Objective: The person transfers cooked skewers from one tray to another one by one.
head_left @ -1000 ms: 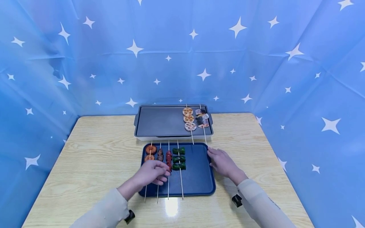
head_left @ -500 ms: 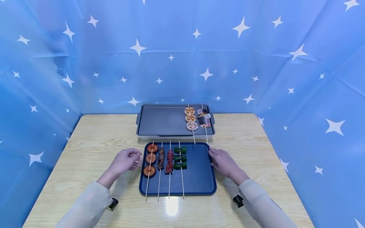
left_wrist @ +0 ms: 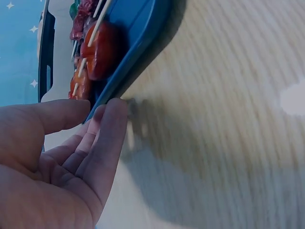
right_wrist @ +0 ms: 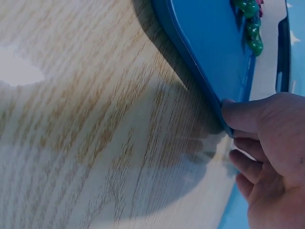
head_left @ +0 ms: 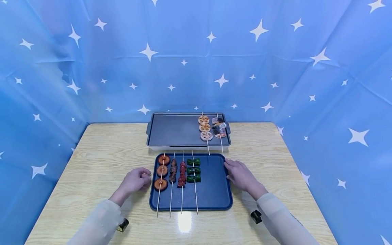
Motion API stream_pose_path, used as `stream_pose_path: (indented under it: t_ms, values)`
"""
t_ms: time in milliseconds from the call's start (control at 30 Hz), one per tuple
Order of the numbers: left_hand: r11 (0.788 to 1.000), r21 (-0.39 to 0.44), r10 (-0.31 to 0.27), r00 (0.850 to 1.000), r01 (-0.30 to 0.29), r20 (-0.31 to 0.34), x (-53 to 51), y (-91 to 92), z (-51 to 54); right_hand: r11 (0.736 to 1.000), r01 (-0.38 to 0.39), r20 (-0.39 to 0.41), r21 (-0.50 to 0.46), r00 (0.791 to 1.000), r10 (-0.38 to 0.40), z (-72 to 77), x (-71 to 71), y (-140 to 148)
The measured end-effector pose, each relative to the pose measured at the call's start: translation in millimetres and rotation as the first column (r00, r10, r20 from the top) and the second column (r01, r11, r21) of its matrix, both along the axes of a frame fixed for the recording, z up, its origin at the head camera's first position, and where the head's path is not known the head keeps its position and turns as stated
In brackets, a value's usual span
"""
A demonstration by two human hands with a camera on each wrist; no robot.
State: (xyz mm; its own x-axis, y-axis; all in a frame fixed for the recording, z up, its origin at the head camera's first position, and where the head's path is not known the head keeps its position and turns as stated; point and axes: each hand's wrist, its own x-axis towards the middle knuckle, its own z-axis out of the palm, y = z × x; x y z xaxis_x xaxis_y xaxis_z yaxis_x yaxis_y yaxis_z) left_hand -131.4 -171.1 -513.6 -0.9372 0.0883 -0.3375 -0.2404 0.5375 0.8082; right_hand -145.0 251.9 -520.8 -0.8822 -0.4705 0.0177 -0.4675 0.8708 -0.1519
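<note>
Left hand [head_left: 134, 180] at nine o'clock, right hand [head_left: 242, 175] at two, both pinching the blue tray [head_left: 214, 192] (opposed, presumably for steadiness).

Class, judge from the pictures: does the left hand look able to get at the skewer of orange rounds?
Probably yes: the left hand is at the blue tray, right beside the skewer of orange rounds; only the tray's low rim seems to come between them.

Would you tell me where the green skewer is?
In the head view, the green skewer lies on the blue tray, right of the red skewer and rightmost in the row.
</note>
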Motion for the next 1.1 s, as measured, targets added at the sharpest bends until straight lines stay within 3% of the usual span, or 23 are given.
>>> stream_pose_path:
  t_ms: [167, 333, 633, 800, 1100]
  values:
    - [0.995, 0.090, 0.027, 0.998, -0.032, 0.053, 1.0, 3.8, -6.1, 1.000, 0.018, -0.005, -0.022, 1.000, -0.018, 0.7, 1.0, 3.1]
    - [0.992, 0.116, 0.041, 0.997, -0.049, 0.064, 0.3, 4.7, -9.0, 0.997, 0.042, -0.055, -0.068, 0.997, -0.046, 8.2, 1.6, 10.5]
    - [0.988, 0.131, 0.072, 0.994, -0.082, 0.082, -0.5, 8.2, -11.6, 0.962, 0.205, -0.010, -0.179, 0.978, -0.210, 43.1, -1.9, 18.4]
    - [0.985, 0.140, 0.085, 0.993, -0.097, 0.087, -0.8, 8.6, -12.7, 0.942, 0.220, -0.009, -0.254, 0.973, -0.229, 65.2, -12.5, -1.5]
    - [0.984, 0.131, 0.106, 0.991, -0.117, 0.087, -0.2, 9.0, -13.8, 0.951, 0.176, 0.048, -0.255, 0.984, -0.170, 84.2, -31.9, -55.0]
